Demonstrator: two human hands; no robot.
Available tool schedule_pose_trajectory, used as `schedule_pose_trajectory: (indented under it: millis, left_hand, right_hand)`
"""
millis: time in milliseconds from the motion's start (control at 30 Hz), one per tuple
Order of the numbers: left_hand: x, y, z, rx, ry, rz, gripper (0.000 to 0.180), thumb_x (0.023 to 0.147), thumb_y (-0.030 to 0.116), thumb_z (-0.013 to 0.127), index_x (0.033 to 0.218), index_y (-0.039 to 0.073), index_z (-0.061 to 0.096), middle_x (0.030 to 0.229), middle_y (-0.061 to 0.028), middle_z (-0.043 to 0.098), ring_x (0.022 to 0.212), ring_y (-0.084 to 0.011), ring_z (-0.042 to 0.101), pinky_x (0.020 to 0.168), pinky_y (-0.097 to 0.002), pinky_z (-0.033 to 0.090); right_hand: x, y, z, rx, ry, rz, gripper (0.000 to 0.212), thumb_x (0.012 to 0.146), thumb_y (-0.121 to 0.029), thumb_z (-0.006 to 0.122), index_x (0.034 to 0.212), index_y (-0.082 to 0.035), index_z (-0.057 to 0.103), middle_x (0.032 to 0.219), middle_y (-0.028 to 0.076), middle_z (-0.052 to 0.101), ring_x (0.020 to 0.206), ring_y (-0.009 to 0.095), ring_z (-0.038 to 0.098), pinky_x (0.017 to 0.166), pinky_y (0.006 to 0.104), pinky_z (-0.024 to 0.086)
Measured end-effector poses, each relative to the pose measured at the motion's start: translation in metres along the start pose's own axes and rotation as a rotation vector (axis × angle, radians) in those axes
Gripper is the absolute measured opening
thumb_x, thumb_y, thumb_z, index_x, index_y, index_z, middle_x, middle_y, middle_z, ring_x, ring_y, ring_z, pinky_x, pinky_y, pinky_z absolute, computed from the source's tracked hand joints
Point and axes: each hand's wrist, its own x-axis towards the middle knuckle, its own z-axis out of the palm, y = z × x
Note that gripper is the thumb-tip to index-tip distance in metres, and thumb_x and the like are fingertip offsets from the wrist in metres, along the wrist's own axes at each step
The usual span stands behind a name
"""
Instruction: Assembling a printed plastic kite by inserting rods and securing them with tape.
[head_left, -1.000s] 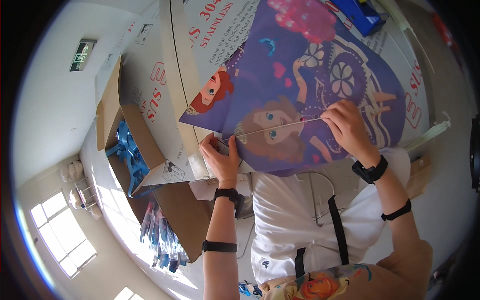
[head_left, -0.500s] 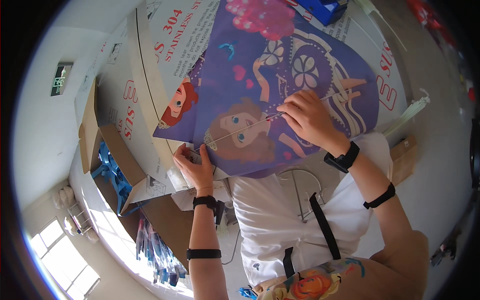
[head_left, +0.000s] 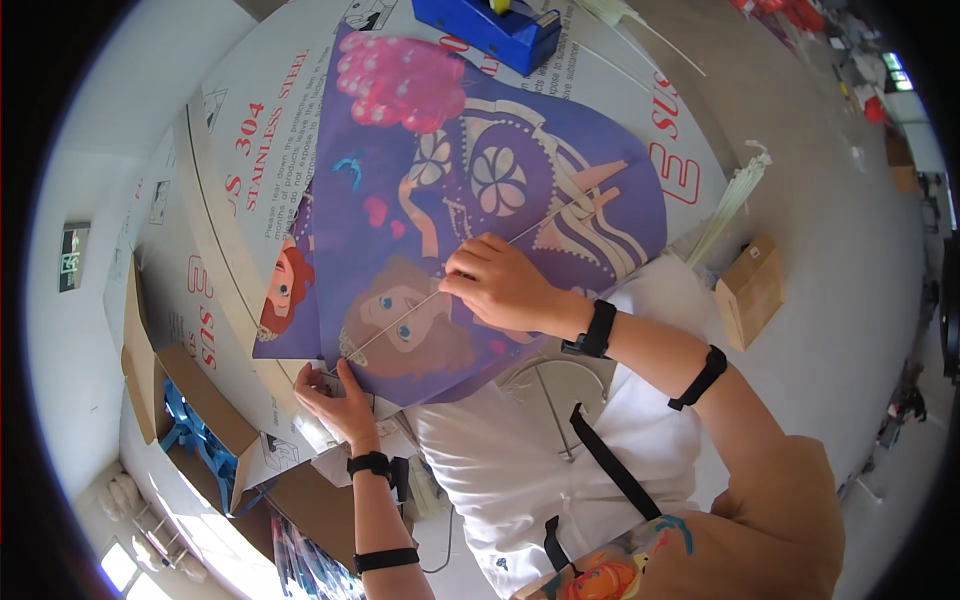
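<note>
A purple kite sheet (head_left: pixel 480 190) printed with a cartoon princess lies over the table and hangs toward my lap. Across it, from the near left corner to the far right, runs a thin pale rod (head_left: pixel 400 320). My right hand (head_left: pixel 515 290) is closed in a pinch on the rod near its middle, over the printed figure's neck. At the near left corner, my left hand (head_left: pixel 342 408) has its thumb on the sheet's tip and its fingers curled at the edge; the rod's end there is partly hidden. Another printed sheet (head_left: pixel 288 290) with a red-haired figure shows beneath.
The table is covered in white printed protective film (head_left: pixel 225 270). A blue tape dispenser (head_left: pixel 490 38) stands at the far edge. Pale thin sticks (head_left: pixel 728 210) lie at the right, above a brown carton (head_left: pixel 752 290). An open cardboard box (head_left: pixel 222 400) with blue pieces is at left.
The whole view has shifted, so the scene sits further left and lower. Both hands keep about the same places on the kite sheet and rod.
</note>
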Motion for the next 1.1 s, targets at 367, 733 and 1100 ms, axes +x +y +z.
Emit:
schedule_pose_trajectory:
  millis: [367,733,1100]
  left_hand:
    - [0.001,-0.004,0.001,0.036,0.006,-0.003,0.041,0.083,0.025,0.073,0.11,0.003,0.052,0.089,-0.0039,0.049,0.075,-0.0155,0.045,0.066,-0.0294,0.04]
    - [0.001,0.002,0.001,-0.032,-0.034,-0.082,0.043,0.082,0.022,0.073,0.112,0.002,0.05,0.093,-0.0065,0.048,0.082,-0.0186,0.046,0.071,-0.0317,0.04]
    - [-0.014,0.037,-0.012,-0.038,0.117,0.297,0.038,0.085,0.008,0.066,0.119,0.002,0.05,0.11,-0.0117,0.057,0.102,-0.0252,0.053,0.085,-0.0357,0.041]
  right_hand:
    - [-0.003,0.006,-0.004,0.05,-0.014,0.043,0.013,0.076,-0.002,0.066,0.085,-0.01,0.062,0.087,0.001,0.055,0.084,0.019,0.053,0.077,0.0309,0.04]
    - [-0.006,0.001,-0.011,-0.006,0.045,0.003,0.012,0.076,-0.006,0.064,0.088,-0.007,0.062,0.092,0.003,0.056,0.091,0.02,0.053,0.081,0.0324,0.041]
    - [-0.018,0.019,-0.025,-0.013,0.071,-0.007,0.016,0.075,-0.004,0.066,0.091,-0.006,0.067,0.097,0.003,0.059,0.097,0.02,0.054,0.087,0.0337,0.043]
